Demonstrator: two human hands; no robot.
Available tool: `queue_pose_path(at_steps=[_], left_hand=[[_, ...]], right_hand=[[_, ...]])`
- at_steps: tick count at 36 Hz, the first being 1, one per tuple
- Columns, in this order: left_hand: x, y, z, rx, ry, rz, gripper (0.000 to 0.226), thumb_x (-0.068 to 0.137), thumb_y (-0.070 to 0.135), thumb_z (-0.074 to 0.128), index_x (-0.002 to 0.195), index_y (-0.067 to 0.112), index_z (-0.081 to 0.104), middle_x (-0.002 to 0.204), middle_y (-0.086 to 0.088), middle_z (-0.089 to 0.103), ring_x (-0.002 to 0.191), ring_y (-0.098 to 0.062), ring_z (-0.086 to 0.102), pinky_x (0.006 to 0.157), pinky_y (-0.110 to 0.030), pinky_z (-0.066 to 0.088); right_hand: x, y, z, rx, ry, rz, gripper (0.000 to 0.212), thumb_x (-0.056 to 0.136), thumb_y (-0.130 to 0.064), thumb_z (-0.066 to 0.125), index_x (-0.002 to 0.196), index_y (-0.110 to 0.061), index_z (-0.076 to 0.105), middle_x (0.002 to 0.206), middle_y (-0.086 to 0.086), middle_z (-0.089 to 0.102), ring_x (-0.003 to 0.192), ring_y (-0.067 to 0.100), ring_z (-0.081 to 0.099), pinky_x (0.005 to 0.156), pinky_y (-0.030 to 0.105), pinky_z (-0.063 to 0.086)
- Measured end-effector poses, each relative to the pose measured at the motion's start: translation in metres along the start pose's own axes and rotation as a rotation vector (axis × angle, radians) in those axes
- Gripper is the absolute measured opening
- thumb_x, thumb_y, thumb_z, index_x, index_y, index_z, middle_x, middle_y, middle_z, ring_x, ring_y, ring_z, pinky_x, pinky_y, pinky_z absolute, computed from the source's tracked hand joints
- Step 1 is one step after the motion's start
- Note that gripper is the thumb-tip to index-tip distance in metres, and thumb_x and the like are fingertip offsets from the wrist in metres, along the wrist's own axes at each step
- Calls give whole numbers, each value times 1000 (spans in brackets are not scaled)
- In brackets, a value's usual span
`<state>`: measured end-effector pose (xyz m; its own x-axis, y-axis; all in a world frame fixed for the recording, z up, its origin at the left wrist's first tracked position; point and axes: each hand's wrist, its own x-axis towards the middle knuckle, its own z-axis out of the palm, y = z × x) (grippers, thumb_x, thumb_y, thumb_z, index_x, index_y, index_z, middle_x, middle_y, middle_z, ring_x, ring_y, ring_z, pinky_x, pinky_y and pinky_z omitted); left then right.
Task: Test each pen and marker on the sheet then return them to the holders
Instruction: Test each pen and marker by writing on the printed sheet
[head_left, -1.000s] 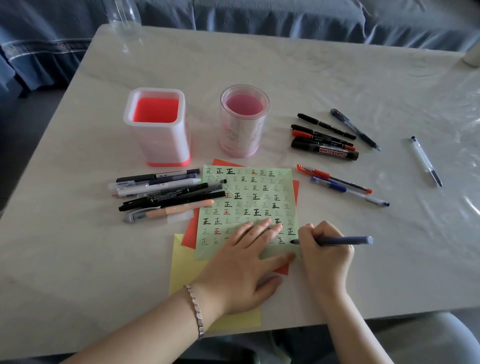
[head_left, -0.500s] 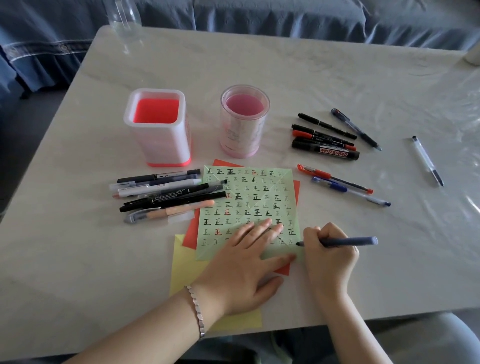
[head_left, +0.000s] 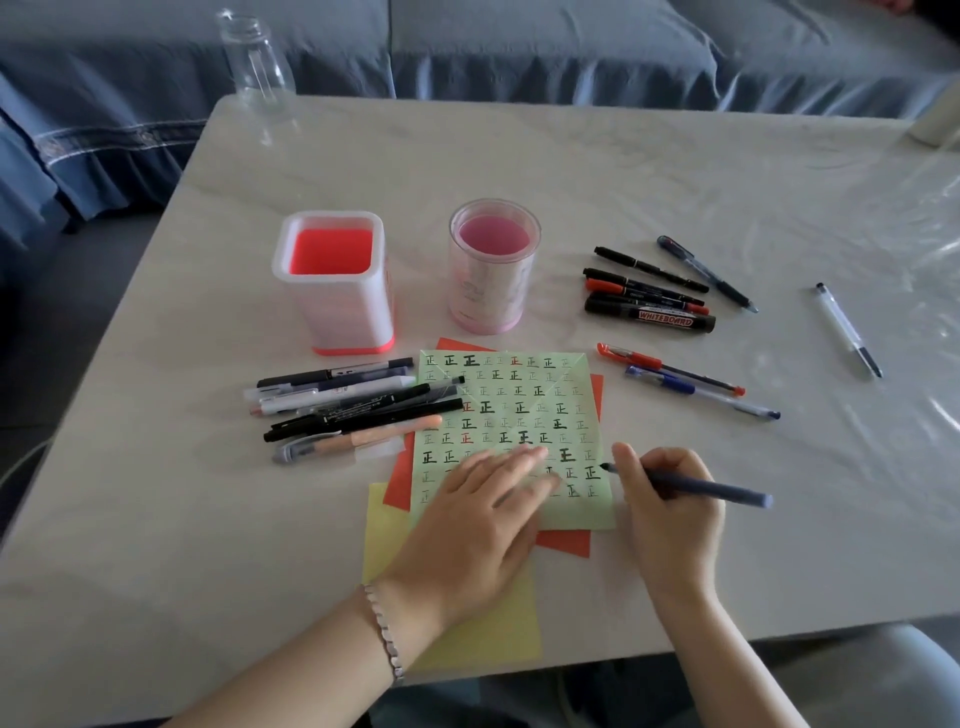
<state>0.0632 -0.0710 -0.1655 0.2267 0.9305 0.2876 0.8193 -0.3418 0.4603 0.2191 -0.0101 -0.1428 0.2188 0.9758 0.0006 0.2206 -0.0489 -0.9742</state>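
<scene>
Testing step in hand. Blue pen (head_left: 696, 487) is gripped in curled right hand (head_left: 667, 501), tip at green sheet (head_left: 506, 415) right edge. Sheet is pressed flat by left hand (head_left: 480, 525), fingers straight. Next, likely: pen to be carried to empty holders (head_left: 335, 280) on counter (head_left: 675, 171).

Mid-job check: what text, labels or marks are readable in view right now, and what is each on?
"WHITEBOARD": red label on the black marker.
"正": repeated in rows across the green sheet, mostly black, a few red.
Print on the black pens left of the sheet: too small to read.
Faint print on the round pink holder: blurred, unreadable.
</scene>
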Motion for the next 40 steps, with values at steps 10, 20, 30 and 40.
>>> queue_pose_path(at_steps=[10,20,30,40], left_hand=[[-26,-55,-64,323,196,-307,26,83,22,45,93,11,66,89,-1,60,80,-22,57,73,-30,34],[-31,-60,-65,328,56,-391,21,65,12,81,68,15,61,71,5,55,67,-20,52,64,-30,38],[-16,-12,-90,-345,142,-422,11,93,32,53,95,25,60,90,17,63,65,20,47,60,-2,34],[-13,0,-91,-393,167,-311,26,88,52,50,94,30,63,91,35,54,79,9,49,67,-1,33]], right_hand=[[-13,-27,0,68,-170,-32,19,76,0,67,68,-7,52,52,-4,56,44,3,50,43,10,40],[-31,-57,16,104,-385,-15,25,78,-39,52,70,-25,71,72,0,71,60,12,60,49,19,44],[-39,-82,23,288,-396,164,39,78,-42,52,60,-13,70,67,13,71,59,22,63,49,22,46],[-39,-92,15,268,-404,141,40,75,-39,48,55,-12,70,59,14,68,50,16,61,49,20,46]])
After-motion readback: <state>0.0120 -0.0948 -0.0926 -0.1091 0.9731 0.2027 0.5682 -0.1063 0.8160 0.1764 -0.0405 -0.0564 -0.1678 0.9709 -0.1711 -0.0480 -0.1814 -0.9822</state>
